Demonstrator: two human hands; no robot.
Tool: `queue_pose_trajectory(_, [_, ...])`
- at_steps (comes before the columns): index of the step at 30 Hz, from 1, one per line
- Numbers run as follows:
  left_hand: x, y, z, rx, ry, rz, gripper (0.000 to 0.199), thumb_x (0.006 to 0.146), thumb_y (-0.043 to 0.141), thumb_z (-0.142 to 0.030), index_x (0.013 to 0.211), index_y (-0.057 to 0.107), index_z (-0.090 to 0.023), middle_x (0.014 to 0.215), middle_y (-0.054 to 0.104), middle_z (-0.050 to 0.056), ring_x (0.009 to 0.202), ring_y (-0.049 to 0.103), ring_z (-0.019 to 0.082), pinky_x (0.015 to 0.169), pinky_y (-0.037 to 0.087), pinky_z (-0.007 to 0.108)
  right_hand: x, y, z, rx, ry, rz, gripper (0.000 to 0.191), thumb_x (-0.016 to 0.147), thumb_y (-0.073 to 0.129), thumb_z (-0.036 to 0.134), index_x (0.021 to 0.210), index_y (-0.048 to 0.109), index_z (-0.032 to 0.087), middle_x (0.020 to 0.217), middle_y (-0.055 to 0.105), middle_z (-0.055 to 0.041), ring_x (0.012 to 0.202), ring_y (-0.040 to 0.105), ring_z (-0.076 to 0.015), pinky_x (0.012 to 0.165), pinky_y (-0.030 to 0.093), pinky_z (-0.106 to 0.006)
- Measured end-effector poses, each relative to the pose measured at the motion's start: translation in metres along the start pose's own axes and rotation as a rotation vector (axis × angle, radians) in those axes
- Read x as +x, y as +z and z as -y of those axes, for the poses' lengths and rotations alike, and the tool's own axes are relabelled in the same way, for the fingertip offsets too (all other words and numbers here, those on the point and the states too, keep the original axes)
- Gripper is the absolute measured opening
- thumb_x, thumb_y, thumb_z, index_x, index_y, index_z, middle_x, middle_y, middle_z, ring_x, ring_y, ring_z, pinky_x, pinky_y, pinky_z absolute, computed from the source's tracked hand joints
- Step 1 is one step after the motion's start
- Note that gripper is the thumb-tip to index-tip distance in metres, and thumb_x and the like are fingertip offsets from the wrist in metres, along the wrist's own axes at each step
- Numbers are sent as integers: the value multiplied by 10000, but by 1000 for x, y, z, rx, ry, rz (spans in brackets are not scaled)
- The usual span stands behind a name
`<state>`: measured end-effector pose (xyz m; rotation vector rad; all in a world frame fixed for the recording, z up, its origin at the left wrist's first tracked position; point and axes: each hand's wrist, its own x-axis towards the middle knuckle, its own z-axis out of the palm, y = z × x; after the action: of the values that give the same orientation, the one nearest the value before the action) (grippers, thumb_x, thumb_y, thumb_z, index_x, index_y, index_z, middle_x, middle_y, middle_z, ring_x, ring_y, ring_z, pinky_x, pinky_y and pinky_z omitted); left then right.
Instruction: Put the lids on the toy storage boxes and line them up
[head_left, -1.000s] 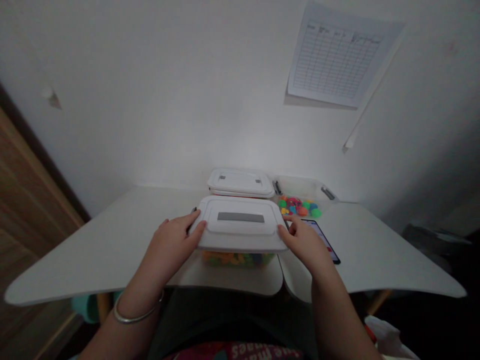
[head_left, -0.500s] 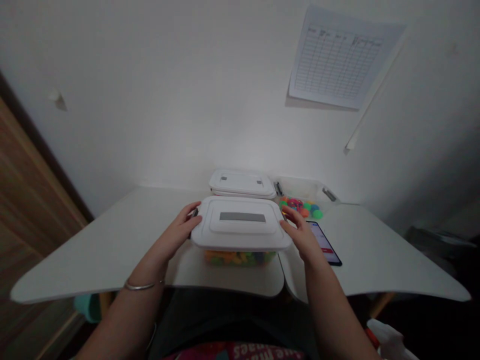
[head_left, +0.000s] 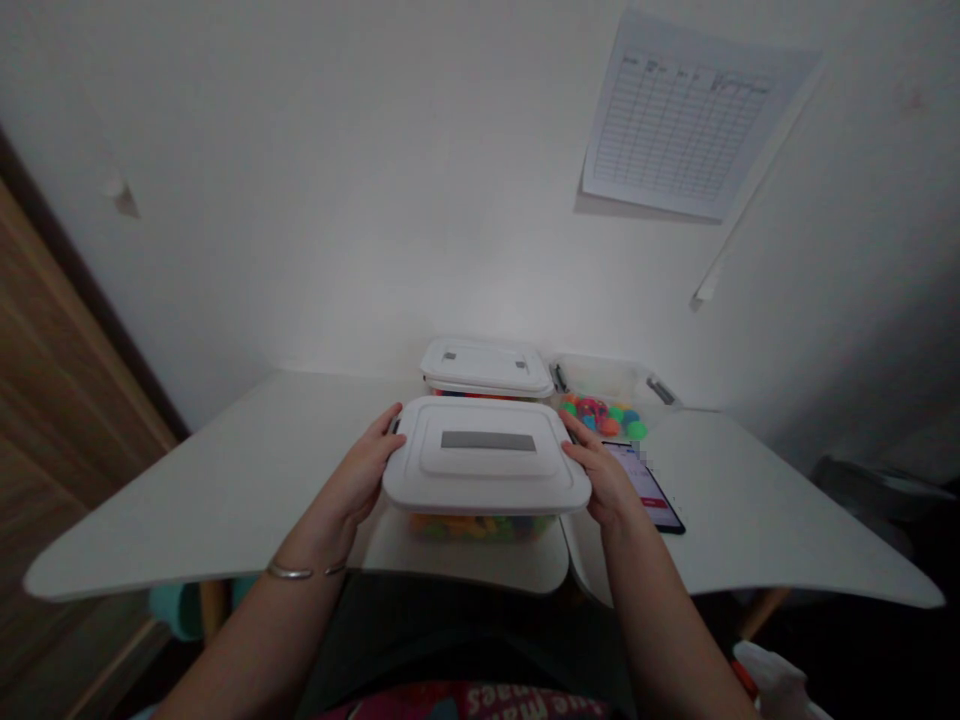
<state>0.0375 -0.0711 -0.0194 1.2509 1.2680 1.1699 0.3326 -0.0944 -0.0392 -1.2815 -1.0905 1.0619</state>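
A clear storage box (head_left: 480,527) with a white lid (head_left: 487,478) is in front of me at the middle of the table. Colourful pieces show through its side, too blurred to name. A grey strip (head_left: 487,441) runs across the lid. My left hand (head_left: 373,455) grips the box's left end, thumb on the lid's rim and fingers at the side latch. On the opposite end, my right hand (head_left: 596,462) holds it the same way. The undersides of both hands' grips are hidden.
Behind stands another white-lidded box (head_left: 487,368). To its right, an open clear bin (head_left: 611,372) holds several colourful balls (head_left: 609,425). A phone (head_left: 651,495) lies by my right forearm on the white table (head_left: 225,480). A printed sheet (head_left: 686,125) hangs on the wall.
The held box has come slightly down and towards me, uncovering more of the box behind it. Both hands have stayed on its ends.
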Motion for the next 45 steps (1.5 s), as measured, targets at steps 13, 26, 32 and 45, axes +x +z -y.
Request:
queue_pose_trajectory(13, [-4,-9,-9,609,257,72,806,779,476,-289,1534,264,-101,1590,278,129,1448,309,311,1171,299,493,-11,0,19,-342,-103,57,647,732,561,285,1379,551,247,1557,384,-30,1428,364,-248,1177,266,-486])
queue_pose_trajectory(26, [-3,-2,-16,852,420,150,713,841,490,-400,1500,366,-157,1571,341,112,1461,280,323,1175,275,516,-12,8,20,-738,-359,141,689,792,634,487,1421,503,238,1553,393,-86,1478,247,-290,1210,141,-510])
queue_pose_trajectory(32, [-3,1,-23,980,471,209,605,872,449,-423,1400,521,-137,1536,404,125,1466,268,326,1182,248,525,-11,11,23,-675,-344,134,637,789,621,494,1368,563,237,1501,472,-60,1477,231,-298,1199,176,-501])
queue_pose_trajectory(45, [-28,15,-35,1336,554,66,492,919,411,-394,1329,593,-192,1427,551,133,1335,471,356,1142,193,636,-15,46,-18,-233,-463,-231,609,954,233,588,1304,533,190,1347,560,-126,1276,493,-228,1077,383,-419])
